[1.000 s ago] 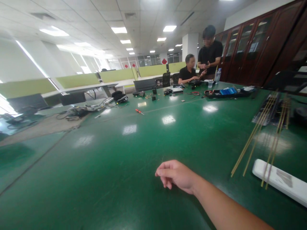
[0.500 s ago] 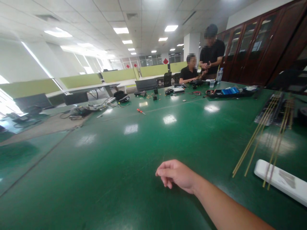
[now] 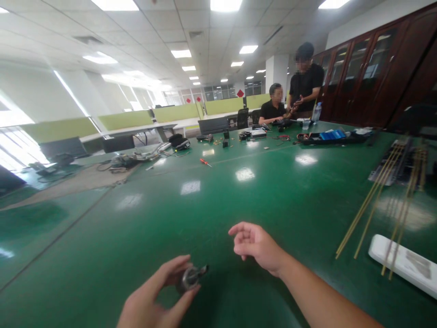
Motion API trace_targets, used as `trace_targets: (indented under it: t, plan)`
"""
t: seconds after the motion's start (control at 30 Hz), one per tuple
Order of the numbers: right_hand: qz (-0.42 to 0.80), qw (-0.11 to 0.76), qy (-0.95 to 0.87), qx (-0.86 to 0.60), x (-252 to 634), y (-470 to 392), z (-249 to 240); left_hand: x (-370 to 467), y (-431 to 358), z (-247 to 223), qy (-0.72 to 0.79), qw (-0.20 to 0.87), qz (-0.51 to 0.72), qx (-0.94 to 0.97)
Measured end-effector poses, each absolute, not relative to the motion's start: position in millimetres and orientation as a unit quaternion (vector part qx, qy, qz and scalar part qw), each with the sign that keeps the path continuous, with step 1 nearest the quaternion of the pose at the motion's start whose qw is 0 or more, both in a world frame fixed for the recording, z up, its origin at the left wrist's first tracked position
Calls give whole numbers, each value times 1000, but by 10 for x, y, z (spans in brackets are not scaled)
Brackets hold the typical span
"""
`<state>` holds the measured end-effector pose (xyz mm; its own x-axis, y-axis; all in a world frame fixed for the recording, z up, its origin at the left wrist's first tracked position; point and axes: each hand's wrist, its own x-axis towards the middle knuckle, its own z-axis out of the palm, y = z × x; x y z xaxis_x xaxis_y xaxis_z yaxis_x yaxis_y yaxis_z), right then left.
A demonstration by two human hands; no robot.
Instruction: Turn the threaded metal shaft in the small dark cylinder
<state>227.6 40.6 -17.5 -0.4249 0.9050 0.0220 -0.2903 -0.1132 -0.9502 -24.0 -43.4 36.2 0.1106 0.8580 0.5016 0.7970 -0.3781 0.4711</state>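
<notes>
My left hand [image 3: 146,300] is at the lower middle, with thumb and fingers around a small round metal part [image 3: 190,279]. A dark stub sticks out from this part toward the right; blur hides its exact kind. To the right, my right hand [image 3: 254,245] hovers low over the green tabletop [image 3: 218,205]. Its index finger points out to the left, the other fingers are loosely bent, and nothing shows in it. A gap separates the right hand from the metal part.
Thin brass-coloured rods [image 3: 368,200] and a white power strip [image 3: 403,264] lie at the right. Farther off are a red screwdriver [image 3: 205,162], a black tray with blue packs [image 3: 332,135] and a water bottle [image 3: 317,112]. Two people are at the far edge.
My left hand has come into view from below, holding the metal part. My right hand's index finger has straightened. The view has tilted upward a little.
</notes>
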Motion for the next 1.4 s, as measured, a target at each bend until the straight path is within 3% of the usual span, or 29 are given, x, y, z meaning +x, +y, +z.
trace_targets:
  t: [0.17, 0.4, 0.7, 1.4]
  plan:
    - [544, 468, -598, -358, 2297, 419, -190, 320, 74, 241, 479, 135, 361, 789]
    - [451, 424, -650, -441, 2266, 409, -240, 242, 195, -56, 437, 142, 362, 811]
    - [429, 399, -680, -441, 2272, 369, -194, 259, 152, -63, 468, 182, 371, 781]
    - [442, 380, -678, -448, 2283, 316, -108, 263, 153, -92, 460, 163, 395, 779]
